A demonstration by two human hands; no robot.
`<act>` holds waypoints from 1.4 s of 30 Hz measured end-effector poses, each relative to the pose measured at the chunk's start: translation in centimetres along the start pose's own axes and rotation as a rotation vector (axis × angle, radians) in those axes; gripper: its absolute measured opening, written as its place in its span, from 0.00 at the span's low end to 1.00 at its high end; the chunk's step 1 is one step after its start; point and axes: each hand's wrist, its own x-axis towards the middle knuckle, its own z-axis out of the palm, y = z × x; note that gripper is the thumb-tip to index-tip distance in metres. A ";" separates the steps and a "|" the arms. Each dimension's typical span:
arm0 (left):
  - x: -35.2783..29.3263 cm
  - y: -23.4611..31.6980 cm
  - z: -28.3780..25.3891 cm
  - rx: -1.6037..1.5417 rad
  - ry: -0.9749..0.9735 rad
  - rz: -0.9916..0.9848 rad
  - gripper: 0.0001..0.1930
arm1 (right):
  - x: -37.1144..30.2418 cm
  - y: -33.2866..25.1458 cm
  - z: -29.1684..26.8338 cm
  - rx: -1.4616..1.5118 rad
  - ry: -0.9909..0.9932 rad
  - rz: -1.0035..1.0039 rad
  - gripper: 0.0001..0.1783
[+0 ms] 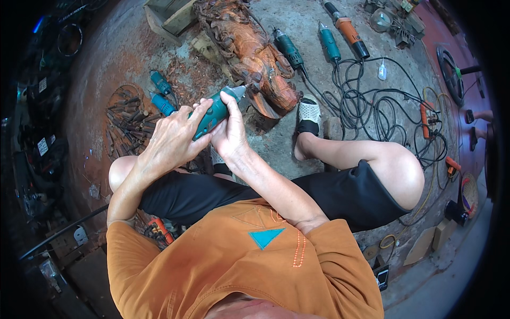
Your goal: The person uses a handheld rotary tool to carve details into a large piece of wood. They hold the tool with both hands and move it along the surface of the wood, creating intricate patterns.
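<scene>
A teal die grinder [213, 116] with a grey metal nose is held up in front of my knees. My left hand [178, 134] lies over its body from the left, fingers closed on it. My right hand [231, 133] wraps it from the other side, the thumb near the metal nose. Just beyond the nose a reddish-brown carved wood piece [241, 34] lies lengthwise on the floor. Whether a bit sits in the grinder's tip I cannot tell.
Two more teal grinders [288, 49] [329, 43] and an orange grinder [349, 33] lie beyond my right foot, amid tangled black cables [353, 98]. Several carving chisels [127, 123] are heaped at the left. A small white bottle [382, 70] and an orange power strip [425, 121] are at the right.
</scene>
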 end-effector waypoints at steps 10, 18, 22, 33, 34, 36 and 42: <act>0.0 0.6 0.3 0.022 0.001 0.002 0.35 | -0.5 -0.3 0.7 0.019 0.020 0.006 0.23; 0.5 1.6 1.0 0.083 0.023 0.041 0.35 | -1.0 -0.9 0.9 0.048 0.024 0.006 0.24; 0.4 2.0 1.0 0.128 0.013 0.058 0.35 | -1.2 -0.7 1.0 0.058 0.044 0.017 0.26; -0.3 2.2 1.0 0.114 -0.003 0.088 0.34 | -2.4 -0.2 1.1 0.040 0.071 0.003 0.27; -0.4 2.1 1.0 0.119 -0.007 0.089 0.34 | -2.3 0.0 0.9 0.045 0.081 0.000 0.27; -0.4 2.2 0.9 0.108 -0.016 0.080 0.35 | -2.1 0.2 0.5 0.053 0.084 -0.002 0.27; -0.5 2.1 0.4 0.077 -0.042 0.042 0.35 | -2.1 -0.1 0.8 0.057 0.045 -0.007 0.26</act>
